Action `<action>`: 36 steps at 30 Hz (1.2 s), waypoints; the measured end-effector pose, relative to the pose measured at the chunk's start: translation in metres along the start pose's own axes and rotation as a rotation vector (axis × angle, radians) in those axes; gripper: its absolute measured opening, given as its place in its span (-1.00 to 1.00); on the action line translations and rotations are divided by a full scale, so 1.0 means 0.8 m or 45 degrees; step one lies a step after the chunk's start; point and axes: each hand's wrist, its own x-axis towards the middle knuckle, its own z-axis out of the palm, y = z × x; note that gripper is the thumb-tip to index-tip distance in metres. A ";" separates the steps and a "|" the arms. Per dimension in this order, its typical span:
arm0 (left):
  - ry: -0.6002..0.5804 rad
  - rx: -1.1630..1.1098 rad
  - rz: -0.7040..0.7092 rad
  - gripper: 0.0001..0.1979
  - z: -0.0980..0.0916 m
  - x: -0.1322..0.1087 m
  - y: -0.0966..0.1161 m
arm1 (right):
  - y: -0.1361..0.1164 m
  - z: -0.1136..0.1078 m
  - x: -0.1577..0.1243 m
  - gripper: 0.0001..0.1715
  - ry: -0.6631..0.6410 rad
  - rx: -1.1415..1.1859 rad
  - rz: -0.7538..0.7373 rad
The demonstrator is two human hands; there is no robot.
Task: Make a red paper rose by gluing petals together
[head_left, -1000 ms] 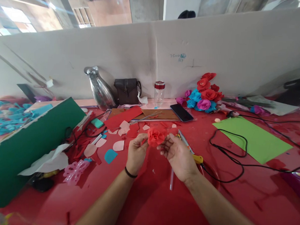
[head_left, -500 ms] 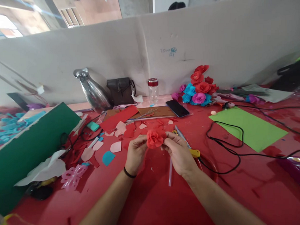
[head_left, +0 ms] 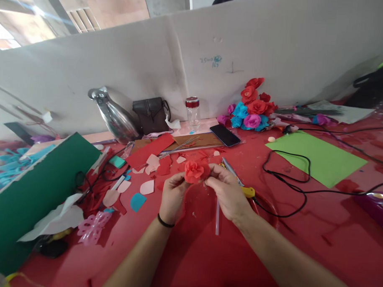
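A red paper flower [head_left: 194, 172] with layered petals is held up between both hands, above the red table [head_left: 187, 260]. My left hand [head_left: 173, 197], with a black band at the wrist, pinches its left side between thumb and fingers. On the other side, my right hand [head_left: 226, 190] grips the flower's right edge, fingertips closed on a petal. Below the right hand lies a clear glue stick [head_left: 217, 219]. Just behind that hand is a yellow-handled tool [head_left: 248, 192] with a black cord, partly hidden.
Cut paper petals [head_left: 147, 187] and scraps are scattered at left beside a green box [head_left: 51, 197]. A metal jug [head_left: 117, 120], dark bag [head_left: 151, 116], jar [head_left: 193, 114], phone [head_left: 225, 136] and paper bouquet [head_left: 252, 110] line the back. Green paper [head_left: 322, 162] and cords lie right.
The flower has tilted and turned slightly, so its right-hand petal now shows more. Both hands keep their hold, and the whole view has shifted a little.
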 end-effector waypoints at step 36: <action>0.009 0.714 0.381 -0.85 0.005 -0.018 0.013 | 0.014 -0.010 0.005 -0.91 0.029 -0.355 -0.199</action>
